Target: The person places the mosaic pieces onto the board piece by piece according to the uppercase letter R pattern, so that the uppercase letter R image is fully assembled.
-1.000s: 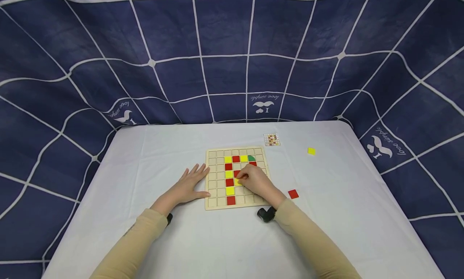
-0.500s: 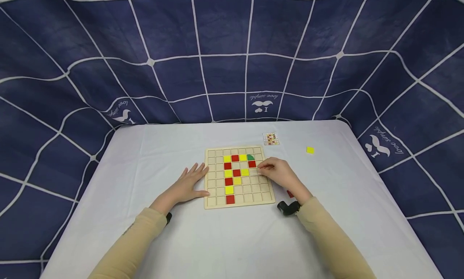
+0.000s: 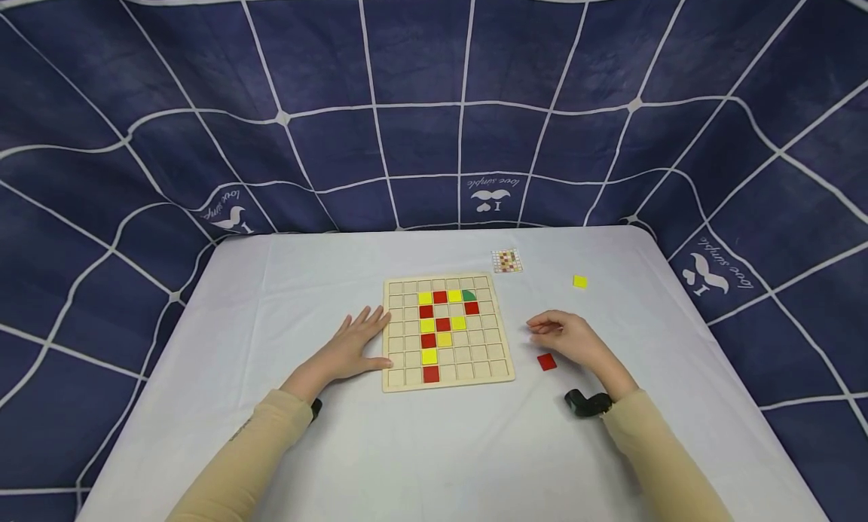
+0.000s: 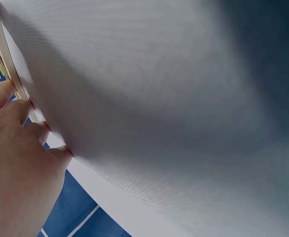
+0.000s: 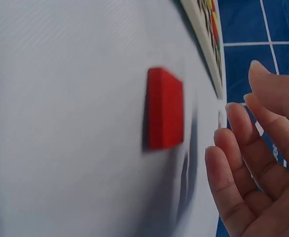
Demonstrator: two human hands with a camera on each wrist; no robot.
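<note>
A wooden grid board (image 3: pixel 481 370) lies mid-table, with red and yellow square tiles and a green quarter-round tile set in some of its cells. My left hand (image 3: pixel 353 349) rests flat with spread fingers, its fingertips and thumb at the board's left edge. To the right of the board, my right hand (image 3: pixel 568 337) hovers with nothing in its loosely bent fingers. Just below those fingers a loose red tile (image 3: pixel 546 362) lies on the table; the right wrist view shows the red tile (image 5: pixel 164 109) near the hand, apart from the fingertips.
A small printed pattern card (image 3: pixel 507 261) lies behind the board's far right corner. One loose yellow tile (image 3: pixel 579 282) is farther right on the white tablecloth (image 3: pixel 325 447). Dark blue curtains (image 3: pixel 420 70) with white lines surround the table's back and sides.
My right hand has lifted off the board and moved right, over beside the loose red tile. A yellow tile it was covering now shows in the board. The left hand stays put.
</note>
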